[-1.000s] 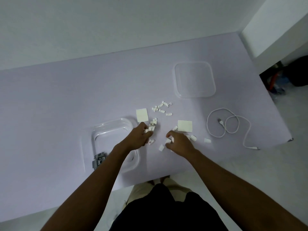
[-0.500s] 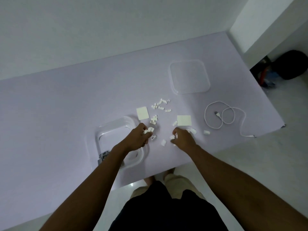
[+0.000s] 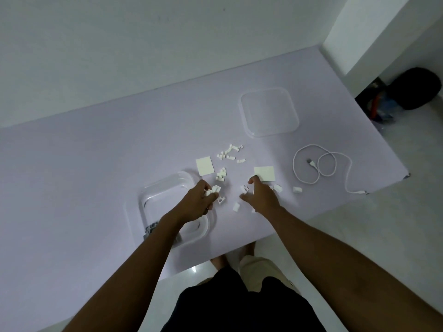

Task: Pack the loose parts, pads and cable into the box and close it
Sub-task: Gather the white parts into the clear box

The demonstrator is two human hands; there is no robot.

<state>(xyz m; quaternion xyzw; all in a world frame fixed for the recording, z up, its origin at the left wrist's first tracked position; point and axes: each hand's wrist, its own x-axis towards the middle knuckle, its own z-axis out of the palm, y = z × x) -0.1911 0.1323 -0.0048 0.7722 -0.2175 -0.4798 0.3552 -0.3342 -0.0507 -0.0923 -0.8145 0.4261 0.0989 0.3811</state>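
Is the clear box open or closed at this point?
Open. The box has nothing covering it; its lid lies flat well apart from it, farther back and to the right.

The box (image 3: 165,185) and lid (image 3: 269,111) are clear glossy plastic, the loose parts (image 3: 230,155) matt white plastic, the table (image 3: 96,164) smooth and matt.

Dim, even light with soft faint shadows, slight softness throughout, and wide-angle bending at the edges.
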